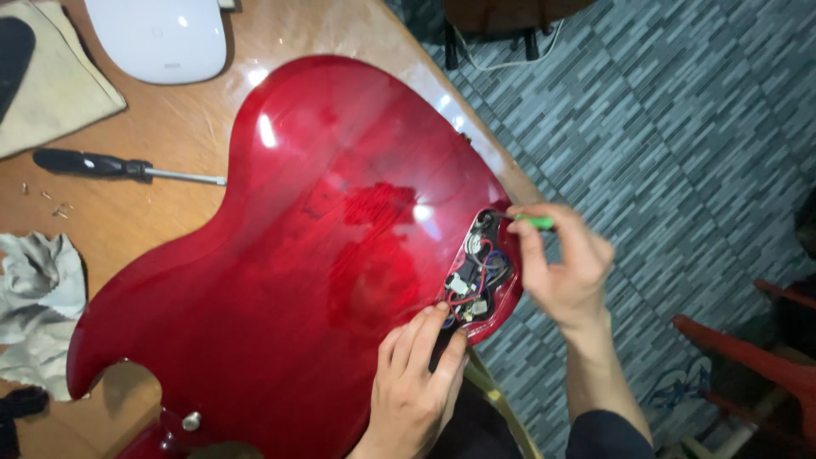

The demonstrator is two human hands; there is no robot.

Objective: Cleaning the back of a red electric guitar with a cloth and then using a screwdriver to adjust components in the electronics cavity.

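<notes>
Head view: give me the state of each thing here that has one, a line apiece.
Red guitar body: lying back-up on the table.
Control cavity: uncovered, wires showing.
Green-handled tool: pinched in the right hand, tip at the cavity's upper edge.
Left hand: fingers resting at the cavity's lower edge.
Black-handled screwdriver: lying loose on the table.
Grey cloth: crumpled.

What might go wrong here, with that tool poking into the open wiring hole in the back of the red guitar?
The green-handled tool in the right hand works close to thin wires in the open cavity; a slip might nick or pull one loose. It might also skid out and scratch the glossy red guitar body. The body overhangs the table edge, steadied by the left hand, so a hard push might shift it. The tiny screws lying loose might get lost.
</notes>
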